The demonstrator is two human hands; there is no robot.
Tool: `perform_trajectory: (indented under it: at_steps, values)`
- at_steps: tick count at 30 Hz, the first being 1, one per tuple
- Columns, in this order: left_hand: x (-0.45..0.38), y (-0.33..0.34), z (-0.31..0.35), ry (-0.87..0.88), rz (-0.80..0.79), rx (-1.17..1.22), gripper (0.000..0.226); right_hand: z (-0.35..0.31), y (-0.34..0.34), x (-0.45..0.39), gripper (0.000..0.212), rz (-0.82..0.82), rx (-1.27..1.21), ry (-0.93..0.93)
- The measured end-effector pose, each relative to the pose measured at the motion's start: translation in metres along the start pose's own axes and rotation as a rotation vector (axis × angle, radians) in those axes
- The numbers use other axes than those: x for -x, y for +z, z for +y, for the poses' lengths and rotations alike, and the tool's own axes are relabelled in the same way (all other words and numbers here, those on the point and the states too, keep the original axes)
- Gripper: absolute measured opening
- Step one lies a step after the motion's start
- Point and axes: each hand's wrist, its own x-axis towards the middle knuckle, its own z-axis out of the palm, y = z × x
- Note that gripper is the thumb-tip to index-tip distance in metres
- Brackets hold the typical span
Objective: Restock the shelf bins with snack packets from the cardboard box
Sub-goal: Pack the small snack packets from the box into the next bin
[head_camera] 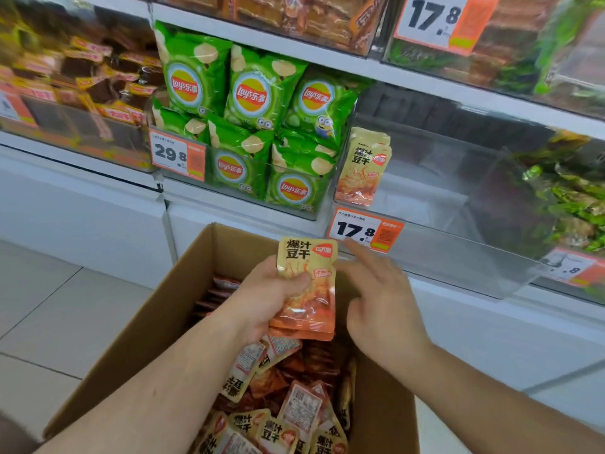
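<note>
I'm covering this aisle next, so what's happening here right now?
A person is restocking. Their left hand grips a small stack of yellow-orange snack packets above the open cardboard box, which holds many more. The right hand is open beside the stack. The clear bin above the 17.8 price tag holds only a few matching packets.

Glossy foil packets, matt cardboard box

Pale tiled floor below white shelving
</note>
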Motion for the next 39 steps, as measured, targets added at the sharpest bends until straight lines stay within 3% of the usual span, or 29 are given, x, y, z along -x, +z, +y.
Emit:
perform_trajectory:
  at_steps: [1,3,4,8,17,20,28,31,33,35,37,39]
  values:
    - [-0.001,0.001,0.003,0.028,-0.003,-0.017,0.024,-0.002,-0.010,-0.008,0.047,-0.017,-0.118,0.192]
    - [-0.001,0.006,0.009,0.095,-0.016,-0.049,0.025,-0.004,-0.027,-0.023,0.037,-0.208,-0.420,0.614]
    - [0.000,0.010,0.012,0.127,-0.024,-0.062,0.027,-0.003,-0.034,-0.028,0.038,-0.316,-0.549,0.717]
    - [0.003,0.028,0.018,0.197,-0.097,-0.118,0.037,0.004,-0.044,-0.032,0.022,-0.535,-0.750,0.618]
    - [-0.008,0.038,0.027,0.146,-0.208,-0.157,0.065,0.021,-0.047,-0.030,0.021,-0.489,-0.812,0.733]
    - [-0.009,0.043,0.033,0.167,-0.202,-0.174,0.061,0.025,-0.051,-0.032,0.022,-0.497,-0.867,0.777]
    - [-0.024,0.062,0.070,0.274,-0.136,-0.198,0.045,0.024,-0.065,-0.060,0.027,-0.325,-1.176,0.884]
    - [-0.033,0.065,0.080,0.334,-0.014,-0.122,0.029,0.031,-0.067,-0.073,0.023,-0.273,-1.169,0.888]
    - [-0.045,0.060,0.086,0.484,0.253,-0.118,0.018,0.046,-0.073,-0.090,0.014,-0.152,-1.072,0.869]
    - [-0.060,0.057,0.091,0.613,0.447,-0.308,0.018,0.069,-0.079,-0.116,0.012,0.003,-0.912,0.876]
    - [-0.073,0.059,0.092,0.654,0.455,-0.488,0.025,0.085,-0.080,-0.142,0.013,0.046,-0.773,0.897]
    - [-0.084,0.063,0.089,0.696,0.447,-0.637,0.032,0.096,-0.068,-0.158,0.016,-0.041,-0.656,0.927]
